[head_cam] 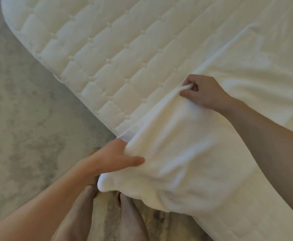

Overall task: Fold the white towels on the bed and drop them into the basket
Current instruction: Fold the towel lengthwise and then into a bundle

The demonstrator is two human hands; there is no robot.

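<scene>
the setting is a bedroom floor of pale grey, mottled carpet, with a white quilted mattress running diagonally from the lower right to the upper left.

nearest the camera, the person's bare legs stand on the carpet at the bed's edge. just above them, the near end of a white terry-cloth towel sags over the mattress edge in a loose bulge. the left hand grips this end at the mattress edge, thumb on top of the cloth and the fingers hidden beneath it. farther on, the right hand is closed in a pinch on the same long edge of the towel, raising a small ridge of cloth between thumb and curled fingers. beyond it the towel lies flat on the mattress towards the upper right, lightly creased.

procedure for the step in hand, judged to be the first fold:
- keep both grips on the same long edge, so the edge runs taut between the hands.
- lift evenly and carry the edge across to the opposite edge.
- align the corners before releasing, then smooth out the creases.
- draw the sagging end up onto the mattress first; left hanging, it would probably skew the fold.

the basket is not in view. no brand, label or legible writing is visible on the towel, mattress or carpet.
</scene>
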